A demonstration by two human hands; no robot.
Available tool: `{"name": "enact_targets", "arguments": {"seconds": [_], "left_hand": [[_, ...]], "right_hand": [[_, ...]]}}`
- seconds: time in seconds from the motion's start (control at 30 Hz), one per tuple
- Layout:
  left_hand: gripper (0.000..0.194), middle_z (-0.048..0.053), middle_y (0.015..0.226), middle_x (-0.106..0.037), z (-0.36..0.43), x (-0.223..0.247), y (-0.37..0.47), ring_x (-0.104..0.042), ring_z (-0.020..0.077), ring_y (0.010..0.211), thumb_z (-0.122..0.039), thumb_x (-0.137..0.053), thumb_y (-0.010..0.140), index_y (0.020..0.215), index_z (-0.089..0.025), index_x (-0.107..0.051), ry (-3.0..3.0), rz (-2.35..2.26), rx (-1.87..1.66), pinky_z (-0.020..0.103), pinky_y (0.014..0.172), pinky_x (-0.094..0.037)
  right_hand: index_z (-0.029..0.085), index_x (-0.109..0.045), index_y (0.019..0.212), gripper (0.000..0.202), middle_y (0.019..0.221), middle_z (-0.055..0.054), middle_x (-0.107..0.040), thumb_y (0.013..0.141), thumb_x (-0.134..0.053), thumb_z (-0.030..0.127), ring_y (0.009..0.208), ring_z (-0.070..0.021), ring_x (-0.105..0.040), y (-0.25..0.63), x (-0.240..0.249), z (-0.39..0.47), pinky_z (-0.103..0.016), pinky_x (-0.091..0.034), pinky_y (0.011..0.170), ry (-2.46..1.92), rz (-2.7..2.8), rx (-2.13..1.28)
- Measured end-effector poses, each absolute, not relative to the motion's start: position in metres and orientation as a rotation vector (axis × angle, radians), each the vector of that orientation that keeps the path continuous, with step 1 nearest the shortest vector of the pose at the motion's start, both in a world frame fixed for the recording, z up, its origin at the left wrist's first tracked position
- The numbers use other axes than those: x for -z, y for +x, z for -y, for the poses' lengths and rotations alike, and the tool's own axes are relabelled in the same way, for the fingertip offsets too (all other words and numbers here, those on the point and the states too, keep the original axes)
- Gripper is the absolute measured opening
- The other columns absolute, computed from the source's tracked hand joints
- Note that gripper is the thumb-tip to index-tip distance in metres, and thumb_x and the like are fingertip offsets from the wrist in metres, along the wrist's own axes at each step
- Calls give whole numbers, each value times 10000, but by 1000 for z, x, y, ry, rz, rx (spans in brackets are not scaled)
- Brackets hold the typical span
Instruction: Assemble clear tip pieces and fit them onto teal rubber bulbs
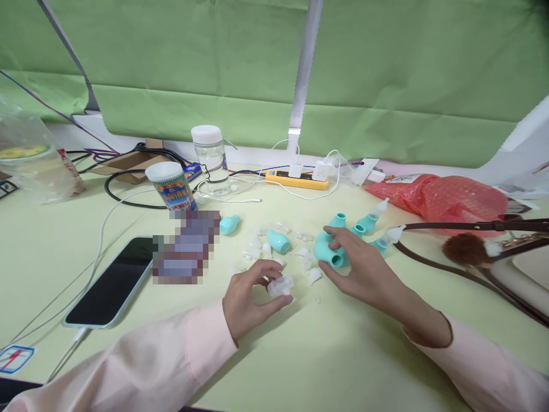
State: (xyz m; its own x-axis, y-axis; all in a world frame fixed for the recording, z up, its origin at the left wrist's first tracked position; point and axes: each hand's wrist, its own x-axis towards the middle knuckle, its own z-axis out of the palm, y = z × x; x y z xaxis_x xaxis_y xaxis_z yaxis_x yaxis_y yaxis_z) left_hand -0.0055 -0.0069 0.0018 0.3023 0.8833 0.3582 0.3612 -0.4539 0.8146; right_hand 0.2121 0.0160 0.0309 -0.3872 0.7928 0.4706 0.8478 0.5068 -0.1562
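My left hand (253, 294) pinches a small translucent plastic piece (280, 285) between thumb and fingers. My right hand (362, 263) has its thumb and fingers around a teal squeeze bulb (325, 250), whose open mouth faces the front. Close behind it, more teal bulbs stand or lie, partly hidden by the hand. Two bulbs to the right carry clear pointed nozzles (393, 233). Between the hands lie loose clear nozzle parts (315, 277) and another teal bulb (278, 241). One more teal bulb (229, 224) rests farther left.
A phone (112, 283) with a cable lies at left, beside a blurred flat item (189, 246). Behind stand a printed tub (171, 186), a lidded water bottle (213, 166) and a yellow power strip (295, 179). Red bubble wrap (458, 200) and a bag with brown straps (510, 274) occupy the right.
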Motion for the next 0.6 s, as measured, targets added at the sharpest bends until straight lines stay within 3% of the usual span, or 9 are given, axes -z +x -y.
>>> {"name": "enact_targets", "arguments": {"seconds": [0.1,0.27,0.4,0.6], "left_hand": [[305,26,756,-610,5,-4,-6,-563,142,675,-271,-688,617,874,-173,-557,1872,-1085,-1148,257,637,-481],[289,65,903,-607,6,-2,-6,-559,165,812,-186,-536,766,1055,-198,-528,1839,-939,-1219,298,711,-462],[176,78,946,-609,9,-6,-5,-576,170,852,-144,-537,756,922,-178,-487,1537,-853,-1234,274,688,-480],[213,99,931,-631,4,-13,-7,-595,165,781,-144,-613,679,846,-148,-480,1274,-788,-1072,236,620,-467]], "right_hand": [[180,-431,916,240,990,-118,-577,703,-541,199,859,-211,-577,205,-37,-6,-312,-466,655,-1135,2146,31],[184,-442,979,310,935,-80,-594,688,-550,163,830,-188,-553,191,-39,12,-341,-442,731,-908,2194,-225],[169,-467,933,230,781,-41,-569,711,-527,188,714,-161,-519,183,-32,16,-301,-430,630,-1014,2299,-422],[169,-451,921,173,778,-24,-540,757,-475,219,653,-139,-488,182,-22,14,-282,-391,586,-1212,2328,-577]]}}
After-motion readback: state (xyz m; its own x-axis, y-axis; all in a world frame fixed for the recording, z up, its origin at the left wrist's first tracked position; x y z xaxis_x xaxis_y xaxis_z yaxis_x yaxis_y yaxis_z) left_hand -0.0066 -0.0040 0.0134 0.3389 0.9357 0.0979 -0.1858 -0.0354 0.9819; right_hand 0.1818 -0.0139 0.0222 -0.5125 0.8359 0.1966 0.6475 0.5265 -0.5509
